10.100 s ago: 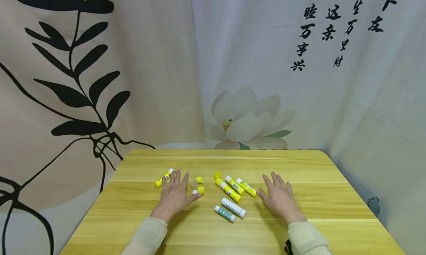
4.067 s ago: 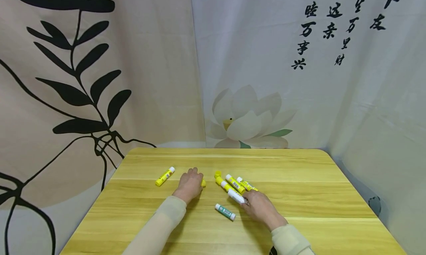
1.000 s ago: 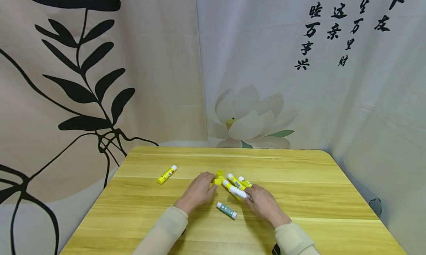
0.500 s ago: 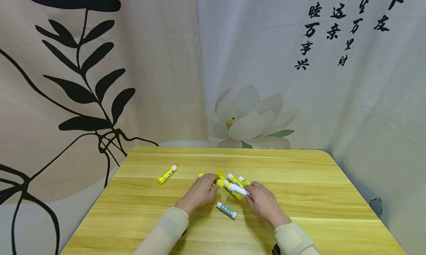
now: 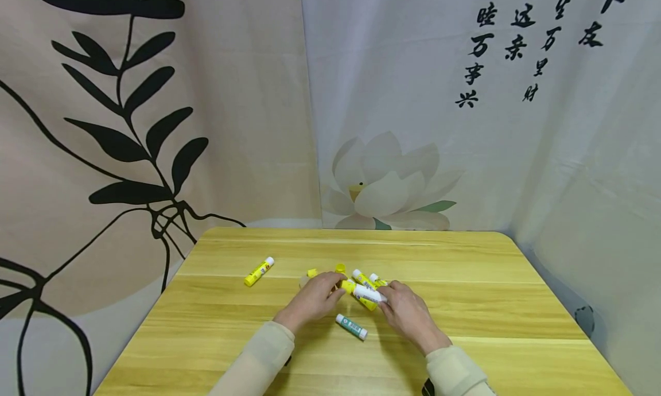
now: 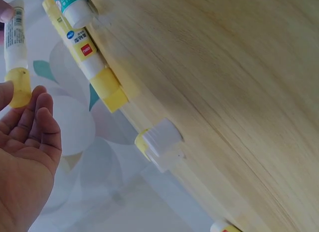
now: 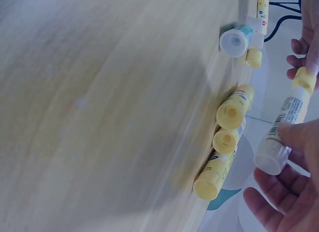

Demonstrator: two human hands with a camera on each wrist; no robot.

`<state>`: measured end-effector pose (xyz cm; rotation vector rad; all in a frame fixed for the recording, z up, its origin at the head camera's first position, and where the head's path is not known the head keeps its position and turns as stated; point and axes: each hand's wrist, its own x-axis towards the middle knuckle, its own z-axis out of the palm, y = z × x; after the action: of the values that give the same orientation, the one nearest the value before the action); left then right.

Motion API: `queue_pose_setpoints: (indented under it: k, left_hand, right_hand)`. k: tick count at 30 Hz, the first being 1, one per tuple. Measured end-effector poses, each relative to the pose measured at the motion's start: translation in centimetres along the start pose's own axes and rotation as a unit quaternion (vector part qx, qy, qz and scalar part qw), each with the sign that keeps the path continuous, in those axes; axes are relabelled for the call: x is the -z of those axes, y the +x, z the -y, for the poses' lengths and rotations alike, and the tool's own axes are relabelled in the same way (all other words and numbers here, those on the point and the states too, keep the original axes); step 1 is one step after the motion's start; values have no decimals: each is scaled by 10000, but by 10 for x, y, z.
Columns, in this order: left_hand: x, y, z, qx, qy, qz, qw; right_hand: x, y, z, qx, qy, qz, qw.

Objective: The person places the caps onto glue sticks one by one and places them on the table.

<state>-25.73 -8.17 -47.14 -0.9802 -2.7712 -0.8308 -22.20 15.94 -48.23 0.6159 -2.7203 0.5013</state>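
In the head view my right hand (image 5: 410,315) grips one end of a white glue stick (image 5: 368,293), held above the table. The fingers of my left hand (image 5: 311,298) pinch a yellow cap (image 5: 348,286) at the stick's other end. In the left wrist view thumb and fingers hold that cap (image 6: 20,87) against the white barrel (image 6: 15,37). The right wrist view shows cap and barrel in line; how far the cap is pushed on I cannot tell. A green-labelled glue stick (image 5: 352,327) lies on the table in front of the hands.
Yellow glue sticks (image 5: 364,279) lie behind the hands, partly hidden. One yellow glue stick with a white end (image 5: 259,271) lies at left. Another yellow cap (image 5: 312,273) and a whitish, see-through cap (image 6: 167,137) sit beyond the left hand. A curtain stands behind the wooden table (image 5: 465,258).
Both hands lay spread on the table at first. The right hand took up the white glue stick, the left a yellow cap from the left. Cap and stick have come together end to end.
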Motion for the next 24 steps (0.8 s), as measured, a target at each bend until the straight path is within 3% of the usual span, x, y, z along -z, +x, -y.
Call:
queue_pose_setpoints:
  k: [24]
  left_hand:
    - [1,-1,-4,-75,0,161,9998]
  right_hand:
    - [3,0,6,-89,66,90,9999]
